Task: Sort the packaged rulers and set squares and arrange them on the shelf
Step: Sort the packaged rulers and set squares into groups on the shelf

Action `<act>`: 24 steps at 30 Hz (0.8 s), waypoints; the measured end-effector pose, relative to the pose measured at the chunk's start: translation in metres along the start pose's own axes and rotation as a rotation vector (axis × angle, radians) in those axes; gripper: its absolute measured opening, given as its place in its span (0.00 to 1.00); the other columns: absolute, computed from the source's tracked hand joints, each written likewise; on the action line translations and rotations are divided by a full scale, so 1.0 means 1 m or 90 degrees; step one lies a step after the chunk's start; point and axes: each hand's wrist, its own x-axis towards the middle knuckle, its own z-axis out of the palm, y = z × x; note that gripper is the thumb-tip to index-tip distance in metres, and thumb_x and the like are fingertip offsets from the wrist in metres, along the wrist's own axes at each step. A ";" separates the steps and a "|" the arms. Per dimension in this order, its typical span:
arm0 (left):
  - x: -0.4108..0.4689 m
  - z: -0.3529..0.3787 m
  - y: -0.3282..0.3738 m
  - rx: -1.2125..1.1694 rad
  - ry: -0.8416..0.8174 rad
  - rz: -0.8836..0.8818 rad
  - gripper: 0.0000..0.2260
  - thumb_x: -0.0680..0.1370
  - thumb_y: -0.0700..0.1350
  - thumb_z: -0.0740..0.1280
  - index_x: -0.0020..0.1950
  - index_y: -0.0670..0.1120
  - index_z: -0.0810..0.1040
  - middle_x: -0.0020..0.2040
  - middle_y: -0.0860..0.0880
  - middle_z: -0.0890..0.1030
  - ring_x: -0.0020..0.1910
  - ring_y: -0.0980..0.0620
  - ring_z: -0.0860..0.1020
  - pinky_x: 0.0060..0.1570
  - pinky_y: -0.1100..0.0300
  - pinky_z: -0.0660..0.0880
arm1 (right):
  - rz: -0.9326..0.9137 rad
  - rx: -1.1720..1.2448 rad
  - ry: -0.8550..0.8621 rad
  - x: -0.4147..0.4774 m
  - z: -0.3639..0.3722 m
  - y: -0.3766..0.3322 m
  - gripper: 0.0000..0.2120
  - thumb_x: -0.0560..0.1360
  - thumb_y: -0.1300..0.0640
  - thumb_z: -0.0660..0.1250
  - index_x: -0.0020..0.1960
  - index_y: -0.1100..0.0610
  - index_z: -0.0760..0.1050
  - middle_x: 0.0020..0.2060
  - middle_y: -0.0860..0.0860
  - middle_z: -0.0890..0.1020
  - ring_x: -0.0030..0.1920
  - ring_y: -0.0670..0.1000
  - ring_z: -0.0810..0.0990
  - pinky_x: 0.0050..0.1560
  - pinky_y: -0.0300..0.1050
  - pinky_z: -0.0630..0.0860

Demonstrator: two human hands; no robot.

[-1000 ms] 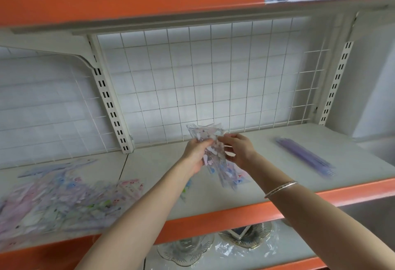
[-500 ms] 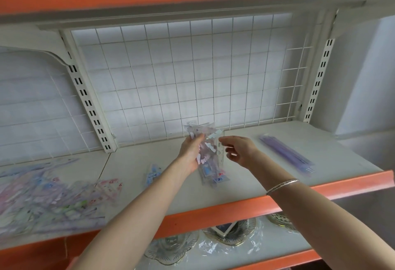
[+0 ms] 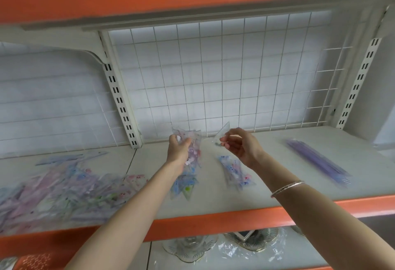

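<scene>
Above our pale, orange-lipped shelf board (image 3: 213,203), backed by white wire grid (image 3: 235,73), our left hand (image 3: 178,149) grips a bundle of clear printed set-square packets (image 3: 194,152); our right hand (image 3: 242,147) pinches one transparent triangular set square (image 3: 222,134).

Above the shelf (image 3: 267,163), your left hand (image 3: 178,150) holds a bundle (image 3: 193,152); your right hand (image 3: 241,146), just beside it, holds one set square (image 3: 222,135). Packets (image 3: 234,171) lie on the shelf under both hands. The pile (image 3: 53,193) sits far left, the rulers (image 3: 316,160) far right, the grid (image 3: 213,73) behind.
</scene>
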 end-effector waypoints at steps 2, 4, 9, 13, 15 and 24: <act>0.004 -0.015 -0.001 0.012 0.015 0.020 0.19 0.79 0.42 0.61 0.69 0.48 0.62 0.62 0.44 0.72 0.53 0.44 0.77 0.38 0.61 0.72 | -0.011 -0.051 -0.013 0.000 0.011 0.007 0.10 0.77 0.58 0.64 0.40 0.64 0.74 0.35 0.61 0.80 0.32 0.54 0.81 0.35 0.39 0.80; 0.008 -0.029 -0.003 0.011 0.029 0.027 0.26 0.80 0.41 0.61 0.75 0.48 0.55 0.65 0.47 0.68 0.58 0.45 0.74 0.41 0.58 0.72 | -0.022 -0.097 -0.035 0.001 0.021 0.016 0.06 0.76 0.63 0.66 0.41 0.64 0.73 0.35 0.61 0.78 0.31 0.54 0.81 0.35 0.38 0.80; 0.018 -0.059 -0.004 0.050 0.044 -0.033 0.12 0.78 0.43 0.64 0.61 0.42 0.70 0.52 0.45 0.76 0.41 0.46 0.76 0.33 0.63 0.73 | -0.010 -0.183 -0.072 0.002 0.045 0.034 0.07 0.74 0.72 0.65 0.41 0.62 0.72 0.37 0.58 0.77 0.30 0.55 0.80 0.33 0.39 0.80; 0.021 -0.077 -0.005 0.007 0.031 -0.062 0.04 0.79 0.41 0.64 0.45 0.42 0.72 0.39 0.44 0.76 0.33 0.48 0.74 0.28 0.63 0.70 | -0.001 -0.239 -0.079 0.003 0.058 0.044 0.12 0.73 0.70 0.68 0.51 0.59 0.69 0.35 0.60 0.80 0.29 0.52 0.81 0.30 0.38 0.76; 0.021 -0.086 -0.005 -0.002 0.025 -0.061 0.04 0.78 0.41 0.66 0.46 0.41 0.73 0.41 0.41 0.76 0.37 0.47 0.75 0.33 0.60 0.71 | 0.008 -0.261 -0.068 0.005 0.062 0.048 0.15 0.72 0.68 0.70 0.54 0.58 0.69 0.37 0.59 0.82 0.31 0.51 0.81 0.30 0.37 0.75; 0.026 -0.109 -0.008 -0.023 0.029 -0.061 0.09 0.74 0.42 0.72 0.51 0.40 0.79 0.53 0.39 0.81 0.45 0.45 0.77 0.44 0.56 0.73 | 0.043 -0.332 -0.064 0.004 0.067 0.057 0.07 0.69 0.70 0.71 0.44 0.62 0.76 0.34 0.55 0.80 0.31 0.49 0.78 0.33 0.37 0.77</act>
